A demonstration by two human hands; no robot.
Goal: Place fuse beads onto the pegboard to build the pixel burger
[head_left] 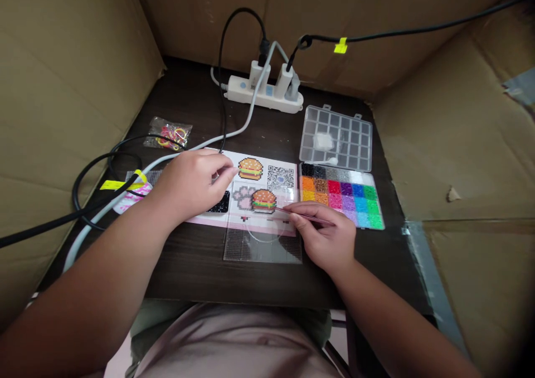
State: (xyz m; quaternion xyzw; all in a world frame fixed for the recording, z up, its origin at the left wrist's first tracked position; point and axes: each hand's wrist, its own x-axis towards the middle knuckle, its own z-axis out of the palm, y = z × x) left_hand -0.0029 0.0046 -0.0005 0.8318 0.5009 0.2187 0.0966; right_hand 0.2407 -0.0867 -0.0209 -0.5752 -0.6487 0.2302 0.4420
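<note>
In my right hand [328,236] is a pair of thin, pinkish tweezers [311,217]. Their tip reaches the right edge of a small burger made of beads [263,200], which sits on a clear pegboard [262,250]. My left hand [196,180] hovers at the left, over a printed pattern sheet [261,158], with thumb and forefinger drawn together; anything between them is hidden. Partly under that hand is a small dark tray of black beads [220,202]. The sheet shows a printed burger, a pink paw and a QR code.
On the right stands a sorted bead box [337,195] with its clear lid [337,138] folded back, holding a white packet. A white power strip [265,95] lies at the back. Cables [98,219] cross the left side near a bag of colourful rings [169,134]. Cardboard walls surround the table.
</note>
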